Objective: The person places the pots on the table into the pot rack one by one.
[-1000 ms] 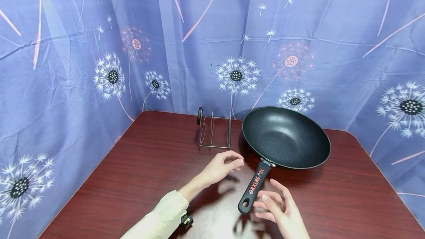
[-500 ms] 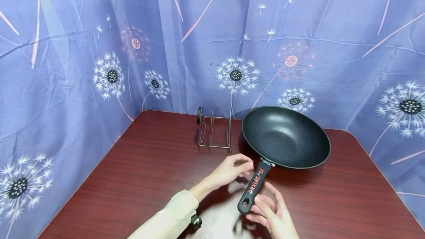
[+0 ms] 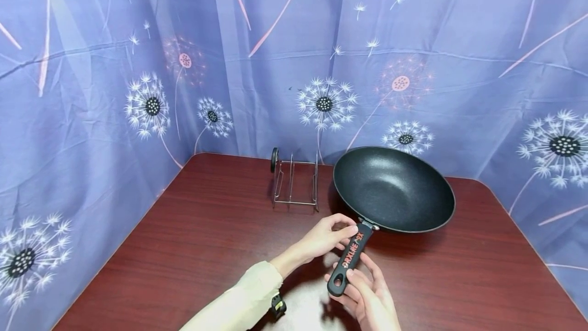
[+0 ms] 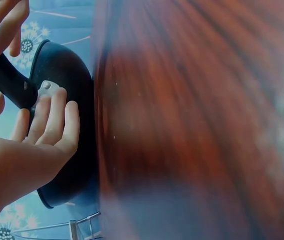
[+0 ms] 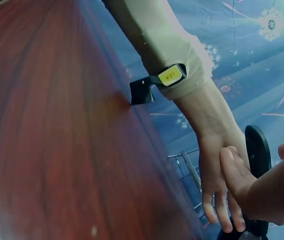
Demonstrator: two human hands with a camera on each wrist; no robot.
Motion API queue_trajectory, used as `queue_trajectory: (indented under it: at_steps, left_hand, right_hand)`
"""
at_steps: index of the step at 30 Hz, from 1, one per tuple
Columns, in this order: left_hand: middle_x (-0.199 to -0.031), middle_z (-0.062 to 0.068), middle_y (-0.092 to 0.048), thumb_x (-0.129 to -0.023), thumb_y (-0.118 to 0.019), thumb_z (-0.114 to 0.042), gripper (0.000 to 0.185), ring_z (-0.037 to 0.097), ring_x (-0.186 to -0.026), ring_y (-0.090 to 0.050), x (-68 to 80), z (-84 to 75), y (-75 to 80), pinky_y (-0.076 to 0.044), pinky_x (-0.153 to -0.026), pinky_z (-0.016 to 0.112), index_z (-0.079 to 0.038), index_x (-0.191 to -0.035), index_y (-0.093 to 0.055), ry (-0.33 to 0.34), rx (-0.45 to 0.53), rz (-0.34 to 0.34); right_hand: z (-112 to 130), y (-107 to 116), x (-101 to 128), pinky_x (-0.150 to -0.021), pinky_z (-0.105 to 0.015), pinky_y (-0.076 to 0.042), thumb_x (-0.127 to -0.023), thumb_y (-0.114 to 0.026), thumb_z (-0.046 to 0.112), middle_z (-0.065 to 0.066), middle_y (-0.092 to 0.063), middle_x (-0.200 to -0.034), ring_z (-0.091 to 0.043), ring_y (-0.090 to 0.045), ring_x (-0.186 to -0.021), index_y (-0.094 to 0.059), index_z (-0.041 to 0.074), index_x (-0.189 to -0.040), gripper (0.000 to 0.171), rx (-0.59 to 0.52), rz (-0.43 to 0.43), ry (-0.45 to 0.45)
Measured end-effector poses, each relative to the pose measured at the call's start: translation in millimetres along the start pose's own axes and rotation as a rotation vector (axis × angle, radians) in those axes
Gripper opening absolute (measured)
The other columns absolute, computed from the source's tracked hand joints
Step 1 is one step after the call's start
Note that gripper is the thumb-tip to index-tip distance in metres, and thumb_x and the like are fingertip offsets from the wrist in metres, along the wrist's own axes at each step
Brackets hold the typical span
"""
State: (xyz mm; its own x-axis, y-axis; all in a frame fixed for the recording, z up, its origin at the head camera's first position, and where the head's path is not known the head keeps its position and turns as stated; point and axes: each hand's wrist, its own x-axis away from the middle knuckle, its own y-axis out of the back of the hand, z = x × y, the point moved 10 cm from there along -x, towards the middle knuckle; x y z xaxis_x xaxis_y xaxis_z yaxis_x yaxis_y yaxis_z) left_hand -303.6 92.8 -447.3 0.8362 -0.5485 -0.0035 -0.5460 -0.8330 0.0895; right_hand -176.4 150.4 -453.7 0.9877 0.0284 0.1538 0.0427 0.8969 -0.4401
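On the table (image 3: 193, 249), both hands meet the pan (image 3: 393, 188) handle (image 3: 350, 259): left hand (image 3: 327, 236) fingertips loosely touching near the rivet, right hand (image 3: 367, 295) seemingly curling underneath its end, though that grip is partly hidden. With so light a hold, the heavy bowl could tip or twist free and knock the wire rack (image 3: 295, 183) just beside it.

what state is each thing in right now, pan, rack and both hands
pan: upright on the table, empty, handle toward the person
rack: upright left of the pan, empty
left hand: fingers at the handle's top end, grip not clear
right hand: fingers round the handle's lower end
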Motion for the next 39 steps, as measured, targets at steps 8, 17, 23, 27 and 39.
queue_trajectory:
  at_steps: [8, 17, 23, 27, 39]
  left_hand:
    - [-0.101, 0.006, -0.071, -0.098, -0.063, -0.029, 0.031, 0.012, -0.081, -0.066, -5.7, 8.0, -6.0, -0.058, -0.073, 0.028, -0.007, -0.120, -0.059, 0.037, 0.087, 0.003]
    - [-0.102, 0.009, -0.074, -0.097, -0.063, -0.026, 0.033, 0.021, -0.081, -0.074, -9.9, 9.3, -18.8, -0.058, -0.069, 0.027, -0.009, -0.124, -0.053, 0.055, 0.220, 0.036]
    - [-0.107, 0.013, -0.074, -0.097, -0.065, -0.024, 0.034, 0.031, -0.090, -0.075, -11.6, 9.6, -24.0, -0.058, -0.068, 0.026, -0.010, -0.124, -0.051, 0.053, 0.293, 0.063]
    - [-0.114, 0.021, -0.072, -0.096, -0.066, -0.024, 0.033, 0.024, -0.085, -0.075, -11.4, 10.0, -26.3, -0.058, -0.068, 0.026, -0.011, -0.123, -0.051, 0.053, 0.339, 0.076]
    - [-0.116, 0.023, -0.071, -0.097, -0.065, -0.022, 0.032, 0.020, -0.083, -0.076, -11.5, 9.7, -29.6, -0.058, -0.070, 0.027, -0.009, -0.123, -0.052, 0.052, 0.387, 0.078]
  right_hand:
    - [0.4, -10.0, -2.0, -0.088, -0.032, -0.058, -0.104, -0.047, 0.016, 0.003, -0.072, -0.114, -0.020, -0.073, -0.103, 0.001, 0.005, -0.151, 0.068, -0.048, 0.016, 0.009]
    - [-1.0, -11.8, -7.6, -0.090, -0.034, -0.057, -0.107, -0.041, 0.015, 0.000, -0.067, -0.117, -0.022, -0.072, -0.105, -0.016, 0.012, -0.143, 0.044, -0.154, 0.028, 0.027]
    - [-3.1, -11.1, -9.2, -0.086, -0.037, -0.059, -0.107, -0.043, 0.019, 0.002, -0.065, -0.115, -0.018, -0.073, -0.102, -0.015, 0.009, -0.146, 0.049, -0.112, -0.021, 0.012]
    - [-4.6, -11.2, -9.7, -0.085, -0.036, -0.059, -0.107, -0.042, 0.020, 0.004, -0.063, -0.112, -0.016, -0.073, -0.100, -0.019, 0.011, -0.144, 0.044, -0.111, -0.042, -0.003]
    - [-6.5, -13.1, -9.8, -0.082, -0.038, -0.060, -0.108, -0.038, 0.018, 0.002, -0.060, -0.113, -0.015, -0.073, -0.096, -0.021, 0.015, -0.141, 0.037, -0.138, -0.046, -0.004]
